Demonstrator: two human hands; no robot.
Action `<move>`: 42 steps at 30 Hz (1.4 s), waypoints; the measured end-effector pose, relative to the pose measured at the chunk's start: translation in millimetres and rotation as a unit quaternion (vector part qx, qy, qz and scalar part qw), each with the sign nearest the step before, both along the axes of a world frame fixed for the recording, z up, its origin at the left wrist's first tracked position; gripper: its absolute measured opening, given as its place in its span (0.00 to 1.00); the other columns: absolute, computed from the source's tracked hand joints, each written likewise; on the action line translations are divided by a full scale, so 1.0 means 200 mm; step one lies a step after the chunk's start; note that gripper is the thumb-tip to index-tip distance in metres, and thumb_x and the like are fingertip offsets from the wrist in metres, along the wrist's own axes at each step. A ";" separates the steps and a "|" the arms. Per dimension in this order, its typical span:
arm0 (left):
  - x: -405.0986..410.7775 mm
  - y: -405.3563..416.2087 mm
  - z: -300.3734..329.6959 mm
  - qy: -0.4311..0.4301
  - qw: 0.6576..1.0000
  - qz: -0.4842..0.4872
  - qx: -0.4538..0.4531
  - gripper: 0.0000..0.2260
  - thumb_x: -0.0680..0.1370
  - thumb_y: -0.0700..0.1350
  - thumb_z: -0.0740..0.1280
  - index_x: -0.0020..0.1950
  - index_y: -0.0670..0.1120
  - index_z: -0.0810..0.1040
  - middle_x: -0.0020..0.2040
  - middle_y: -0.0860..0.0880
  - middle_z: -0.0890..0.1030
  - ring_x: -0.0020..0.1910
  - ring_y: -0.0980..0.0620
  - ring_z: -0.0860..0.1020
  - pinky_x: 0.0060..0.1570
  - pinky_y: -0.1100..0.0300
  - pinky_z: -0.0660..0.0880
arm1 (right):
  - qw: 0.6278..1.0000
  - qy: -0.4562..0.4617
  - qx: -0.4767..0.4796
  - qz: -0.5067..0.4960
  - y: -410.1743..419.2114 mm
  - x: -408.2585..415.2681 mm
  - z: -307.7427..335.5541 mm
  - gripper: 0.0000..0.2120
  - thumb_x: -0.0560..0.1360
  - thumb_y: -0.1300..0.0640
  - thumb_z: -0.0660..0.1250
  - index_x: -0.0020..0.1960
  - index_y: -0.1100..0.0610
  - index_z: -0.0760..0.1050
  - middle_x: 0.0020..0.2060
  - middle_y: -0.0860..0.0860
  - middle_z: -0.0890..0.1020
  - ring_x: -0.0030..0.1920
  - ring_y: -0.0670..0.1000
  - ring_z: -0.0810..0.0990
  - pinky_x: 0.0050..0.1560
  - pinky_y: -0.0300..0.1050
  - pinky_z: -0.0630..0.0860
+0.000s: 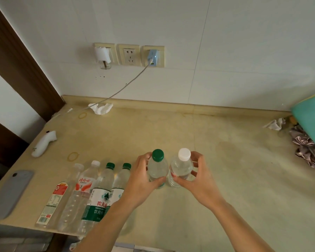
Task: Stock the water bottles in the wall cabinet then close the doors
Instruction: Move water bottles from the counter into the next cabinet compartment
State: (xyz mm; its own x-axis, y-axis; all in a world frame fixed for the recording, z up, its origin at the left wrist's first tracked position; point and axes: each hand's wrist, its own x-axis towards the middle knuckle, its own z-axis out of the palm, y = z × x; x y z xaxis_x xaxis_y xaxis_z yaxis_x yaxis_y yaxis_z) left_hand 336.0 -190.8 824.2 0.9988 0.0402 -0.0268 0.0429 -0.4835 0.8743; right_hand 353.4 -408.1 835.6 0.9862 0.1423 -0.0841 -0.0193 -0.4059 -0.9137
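Beige and stained, the counter point(225, 170) ran back to a pale tiled wall point(225, 42) carrying three sockets point(129, 55), one with a blue charger point(152, 58) and its cable. Both forearms reached in from the lower edge, meeting near the middle of the counter.

The left hand point(144, 177) was curled round a small green-capped bottle point(157, 167), thumb across its front low down and fingers behind near the shoulder. The right hand point(194, 175) gripped a white-capped bottle point(181, 165) in the same manner, fingers spread round its far side. The two bottles stood upright and touched each other.

To the left stood a row of four bottles point(91, 193), close together along the near edge; the left forearm covered part of the rightmost one's label, and their bases were hard to make out against the counter's edge.

A teal object point(311, 120) was cut off by the right border, with crumpled shiny fabric point(307, 151) below it. A grey phone point(11, 191) lay at the left edge, a white toy-like thing point(43, 142) beyond it, then crumpled tissue point(101, 107) by the wall, and two rubber bands point(73, 156). No cabinet came into view.
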 end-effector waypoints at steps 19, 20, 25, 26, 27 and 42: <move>-0.01 -0.05 -0.18 0.045 0.984 0.076 -0.152 0.29 0.67 0.44 0.83 0.62 0.58 0.74 0.53 0.61 0.83 0.53 0.59 0.82 0.48 0.64 0.79 | 0.995 0.093 0.034 -0.022 0.01 0.04 -0.16 0.29 0.62 0.53 0.83 0.58 0.41 0.75 0.50 0.35 0.84 0.51 0.39 0.83 0.49 0.34 0.77; 0.00 -0.04 -0.15 0.035 0.984 0.076 -0.158 0.29 0.66 0.45 0.83 0.62 0.57 0.74 0.54 0.60 0.83 0.54 0.58 0.82 0.50 0.62 0.79 | 0.995 0.084 0.040 -0.030 0.01 0.04 -0.12 0.29 0.60 0.50 0.82 0.58 0.41 0.75 0.49 0.35 0.84 0.50 0.39 0.84 0.49 0.35 0.78; 0.10 -0.04 0.17 -0.042 0.983 0.039 -0.174 0.27 0.67 0.46 0.82 0.61 0.59 0.74 0.54 0.60 0.84 0.53 0.60 0.82 0.48 0.69 0.77 | 0.993 0.008 0.085 -0.078 0.02 0.03 0.18 0.31 0.60 0.46 0.81 0.61 0.44 0.76 0.50 0.38 0.85 0.52 0.40 0.84 0.55 0.48 0.81; 0.13 -0.05 0.26 -0.058 0.982 0.025 -0.178 0.28 0.67 0.46 0.82 0.61 0.58 0.74 0.54 0.60 0.84 0.53 0.60 0.82 0.48 0.70 0.77 | 0.992 -0.013 0.094 -0.088 0.02 0.03 0.26 0.30 0.62 0.46 0.82 0.61 0.44 0.76 0.50 0.38 0.85 0.52 0.40 0.84 0.54 0.45 0.82; 0.16 -0.05 0.36 -0.075 0.981 0.009 -0.180 0.28 0.67 0.46 0.82 0.62 0.58 0.75 0.55 0.60 0.83 0.53 0.61 0.82 0.48 0.70 0.77 | 0.990 -0.036 0.100 -0.097 0.01 0.03 0.35 0.29 0.64 0.47 0.82 0.61 0.43 0.75 0.51 0.36 0.85 0.52 0.38 0.83 0.52 0.41 0.81; 0.30 -0.26 1.99 -0.393 0.902 -0.075 -0.160 0.25 0.67 0.57 0.80 0.61 0.60 0.77 0.52 0.63 0.84 0.51 0.64 0.81 0.41 0.72 0.77 | 0.909 -0.381 0.138 -0.100 -0.17 0.01 1.91 0.25 0.65 0.47 0.81 0.60 0.43 0.80 0.52 0.40 0.86 0.54 0.40 0.83 0.51 0.36 0.78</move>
State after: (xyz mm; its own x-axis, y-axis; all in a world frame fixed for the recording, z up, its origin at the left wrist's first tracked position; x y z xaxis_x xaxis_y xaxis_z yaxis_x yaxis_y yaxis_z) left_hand 396.5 -242.8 1222.1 0.7073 0.0199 0.7066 -0.6967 -0.1493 0.7017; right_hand 356.3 -441.2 1217.7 0.7511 -0.1341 0.6464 0.6141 -0.2175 -0.7587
